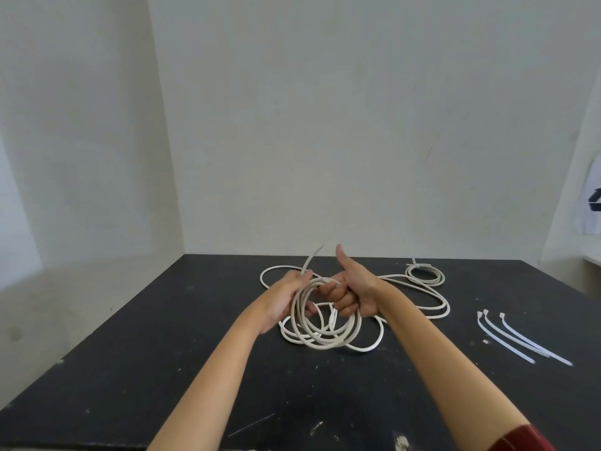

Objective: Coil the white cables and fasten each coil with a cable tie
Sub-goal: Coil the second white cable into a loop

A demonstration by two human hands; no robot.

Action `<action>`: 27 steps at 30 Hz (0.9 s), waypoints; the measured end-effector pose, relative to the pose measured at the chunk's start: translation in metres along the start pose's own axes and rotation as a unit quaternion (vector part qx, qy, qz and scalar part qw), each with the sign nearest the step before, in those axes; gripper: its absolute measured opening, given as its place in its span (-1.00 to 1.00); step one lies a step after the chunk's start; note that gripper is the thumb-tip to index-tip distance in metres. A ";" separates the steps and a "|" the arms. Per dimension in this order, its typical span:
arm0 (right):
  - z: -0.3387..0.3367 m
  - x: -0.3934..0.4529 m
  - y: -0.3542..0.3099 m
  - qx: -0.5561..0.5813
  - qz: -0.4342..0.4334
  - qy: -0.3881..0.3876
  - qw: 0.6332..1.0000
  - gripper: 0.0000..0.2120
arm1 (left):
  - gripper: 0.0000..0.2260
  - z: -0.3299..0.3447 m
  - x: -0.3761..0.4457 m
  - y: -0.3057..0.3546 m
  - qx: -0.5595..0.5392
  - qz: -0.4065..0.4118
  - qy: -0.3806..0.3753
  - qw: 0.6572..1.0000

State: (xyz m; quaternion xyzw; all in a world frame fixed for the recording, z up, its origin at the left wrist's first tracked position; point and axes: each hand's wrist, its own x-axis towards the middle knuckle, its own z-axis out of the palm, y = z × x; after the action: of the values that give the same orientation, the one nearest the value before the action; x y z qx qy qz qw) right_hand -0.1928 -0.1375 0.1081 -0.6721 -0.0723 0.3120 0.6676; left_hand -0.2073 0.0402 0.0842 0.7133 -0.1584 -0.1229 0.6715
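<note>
While both hands grip coil (325, 320) | three ties (520, 336) aside

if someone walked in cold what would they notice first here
Probably the two bare hands at the middle of the black table: the left hand and right hand both grip a half-wound coil of white round cable, its free end poking up by the raised right thumb. Next, the small finished white cable coil lying at the far right of the table, and three loose white plastic cable ties lying side by side nearer the right edge.
</note>
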 end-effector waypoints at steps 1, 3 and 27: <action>0.000 0.001 0.001 -0.008 -0.008 0.000 1.000 -0.20 | -0.74 0.001 0.002 -0.004 0.043 0.003 0.012 0.999; 0.001 0.001 0.002 -0.028 -0.020 0.002 0.999 -0.13 | -0.76 0.004 0.004 -0.013 0.095 0.018 0.026 0.995; 0.012 0.032 0.037 -0.292 -0.238 0.288 0.880 -0.73 | -0.54 0.021 0.015 -0.040 -0.095 0.015 0.273 0.957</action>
State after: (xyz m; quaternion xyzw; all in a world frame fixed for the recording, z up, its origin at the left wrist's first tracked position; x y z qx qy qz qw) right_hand -0.1849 -0.1147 0.0635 -0.8594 -0.1219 -0.0987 0.4866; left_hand -0.1991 0.0165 0.0433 0.6505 0.0331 0.0720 0.7554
